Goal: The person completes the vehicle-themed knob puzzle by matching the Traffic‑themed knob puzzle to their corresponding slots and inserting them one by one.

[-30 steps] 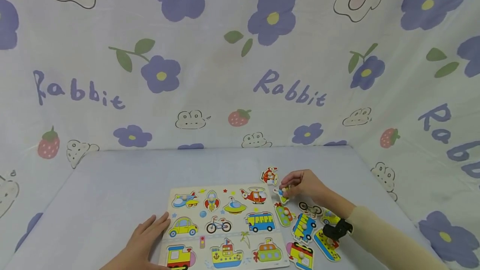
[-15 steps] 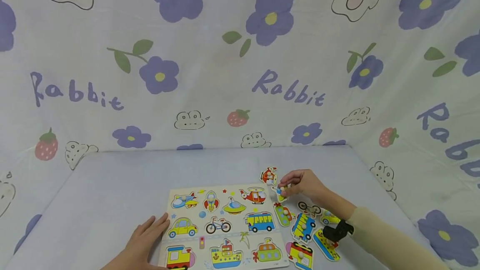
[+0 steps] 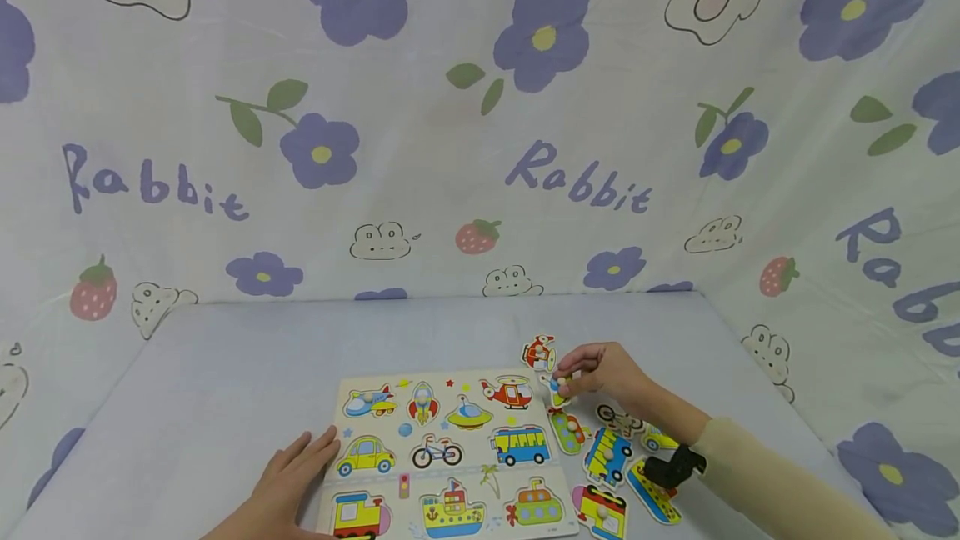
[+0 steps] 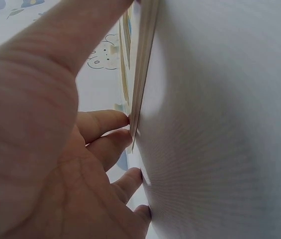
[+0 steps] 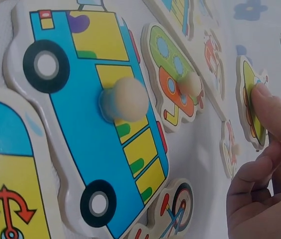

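My right hand pinches a flying saucer puzzle piece just off the board's upper right corner. In the right wrist view, the saucer piece stands tilted between thumb and fingers, above the tabletop. A wooden vehicle puzzle board lies flat, with an airplane piece and a rocket piece in their recesses. My left hand lies with fingers spread along the board's left edge. The left wrist view shows its fingertips right at the board's side.
Loose knobbed pieces lie right of the board: a helicopter, submarine, bus, bicycle, car, ship and train. A black strap circles the right wrist. Patterned cloth walls the back.
My right hand has shifted slightly left with the flying saucer piece, closer to the board's corner. The left hand and the board have stayed in place.
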Demonstrator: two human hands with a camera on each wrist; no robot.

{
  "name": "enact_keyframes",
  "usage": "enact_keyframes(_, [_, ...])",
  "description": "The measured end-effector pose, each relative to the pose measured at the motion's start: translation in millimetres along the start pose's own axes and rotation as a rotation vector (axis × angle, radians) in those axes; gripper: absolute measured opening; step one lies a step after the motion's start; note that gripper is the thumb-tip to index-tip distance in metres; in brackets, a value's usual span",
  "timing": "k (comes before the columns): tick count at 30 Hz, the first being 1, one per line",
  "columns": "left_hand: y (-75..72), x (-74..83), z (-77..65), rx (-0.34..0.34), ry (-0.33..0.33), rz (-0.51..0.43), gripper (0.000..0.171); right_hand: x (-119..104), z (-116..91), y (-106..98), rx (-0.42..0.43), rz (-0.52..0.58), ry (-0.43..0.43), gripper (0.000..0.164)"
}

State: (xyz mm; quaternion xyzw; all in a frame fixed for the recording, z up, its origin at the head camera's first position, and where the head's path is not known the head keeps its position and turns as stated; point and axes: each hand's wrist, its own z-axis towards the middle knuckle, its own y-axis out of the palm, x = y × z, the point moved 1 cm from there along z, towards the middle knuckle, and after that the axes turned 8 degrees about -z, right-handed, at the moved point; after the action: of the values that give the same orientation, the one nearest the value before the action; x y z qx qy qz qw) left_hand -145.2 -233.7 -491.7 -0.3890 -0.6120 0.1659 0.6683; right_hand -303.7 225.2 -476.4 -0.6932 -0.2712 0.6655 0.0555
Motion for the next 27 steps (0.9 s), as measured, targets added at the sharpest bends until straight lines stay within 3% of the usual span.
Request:
enact_keyframes(12, [0.3,0.3,-0.2,-0.006,-0.019,0.003,0.123,-4,3,5,0.029,-0.02,0.015,0.031])
enact_keyframes(27, [0.7,-4.0,0.8,0.013,0.055,0.013,0.12,-11,1,16,0.066,-0.005,0.046,0.029])
